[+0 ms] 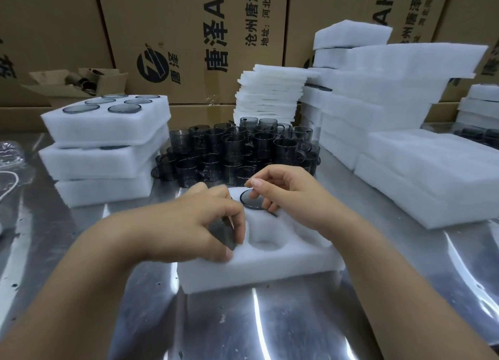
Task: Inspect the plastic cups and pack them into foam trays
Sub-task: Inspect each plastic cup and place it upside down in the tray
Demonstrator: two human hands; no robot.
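Packing bench, mid-fill. Well to the left of the left-hand grip: filled trays (105,149) in a stack, cup rims flush in the top one's pockets, presumably set aside there as finished work, clear of both hands.

Grips the near cup (223,234) in the left hand (194,224), fingers and thumb curled round its dark wall, and appears to press it down into the near-left pocket of the foam tray (270,270). Mostly hidden under the fingers, so impossible to tell the depth of seating.

Between the two grips: an empty pocket (266,244), open for a later cup.

Pinches the rim of the far cup (252,200) with the right hand (286,192), thumb and fingertips closed on the edge, likely to steer it squarely into a snug far pocket, handle turned out to the side.

Just beyond both grips: loose cups (237,151) heaped on the metal table (243,319), within short reach for picking and checking.

Farther back and to the right of the right-hand grip: thin foam sheets (270,94) and tall foam stacks (432,170), probably stock for later trays. Behind everything, printed cartons (189,35).

Judging by the open pockets, a tray far from full.
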